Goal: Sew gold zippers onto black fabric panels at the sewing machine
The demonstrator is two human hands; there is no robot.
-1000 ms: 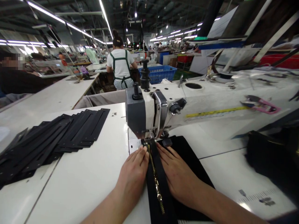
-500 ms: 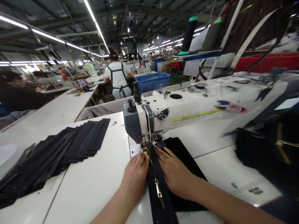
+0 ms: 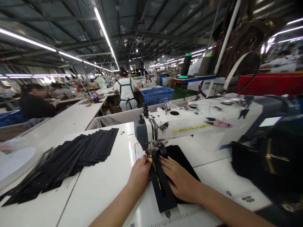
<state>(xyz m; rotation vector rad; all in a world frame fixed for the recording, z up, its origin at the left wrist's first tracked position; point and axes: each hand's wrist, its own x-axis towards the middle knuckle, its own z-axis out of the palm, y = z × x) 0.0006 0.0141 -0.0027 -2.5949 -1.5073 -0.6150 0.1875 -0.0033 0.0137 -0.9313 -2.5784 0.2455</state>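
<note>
A black strip [image 3: 166, 199] with a gold-toothed zipper [image 3: 156, 171] along its slot runs under the presser foot of a white sewing machine [image 3: 196, 118]. Beneath it, to the right, lies a black fabric panel [image 3: 181, 161]. My left hand [image 3: 139, 172] is closed at the strip's left edge, close to the needle area, with fingertips pinching by the zipper. Flat on the strip's right side and the panel rests my right hand [image 3: 179, 179], its fingers stretched toward the presser foot. The needle itself is too small to make out.
Several slotted black pieces [image 3: 78, 154] lie overlapped on the left of the table. Thread snips [image 3: 219, 122] rest on the machine. Dark goods with a gold zipper [image 3: 265, 157] sit at right. Behind are thread cones [image 3: 186, 66], a blue basket [image 3: 158, 95] and a co-worker [image 3: 126, 90].
The strip has fed farther under the machine, so its near end now shows. The gold zipper pull, visible before, is out of sight. Both hands stay beside the foot; the view has shifted.
</note>
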